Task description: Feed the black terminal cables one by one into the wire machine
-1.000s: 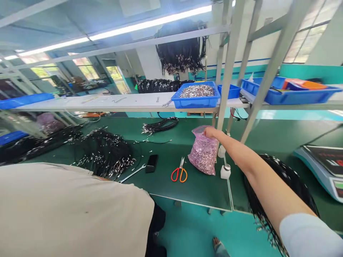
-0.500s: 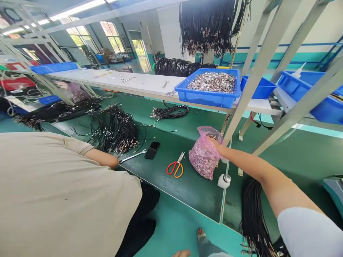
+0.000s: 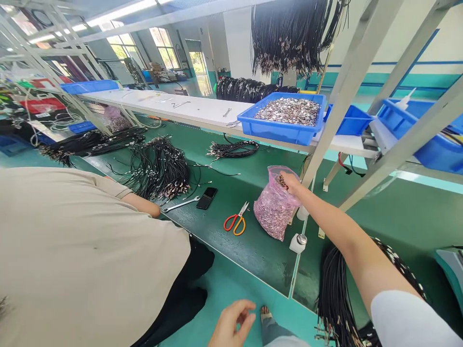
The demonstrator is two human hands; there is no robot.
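Observation:
My right hand point(image 3: 290, 183) is in the mouth of a pink plastic bag point(image 3: 273, 212), its fingers closed around a clump of small metal parts point(image 3: 281, 181). The bag stands on the green bench, filled with such pieces. Low in the view, off the bench's front edge, my left hand point(image 3: 234, 324) is empty, with curved fingers and a gap between thumb and forefinger. Scissors point(image 3: 237, 220) with one red and one orange handle lie left of the bag. A small white bottle with a metal cap point(image 3: 298, 243) stands at its right.
A co-worker in a beige shirt point(image 3: 90, 250) fills the left side. On the bench point(image 3: 231, 255) lie a phone point(image 3: 207, 198), a wrench point(image 3: 181, 204) and black cable bundles point(image 3: 159, 166). A blue tray of metal parts point(image 3: 278, 130) sits on the shelf; slanted white posts point(image 3: 334, 106) stand at right.
My right hand has risen slightly in the bag, and metal parts now show at its fingers. My left hand has come up further into view. The whole view has shifted a little.

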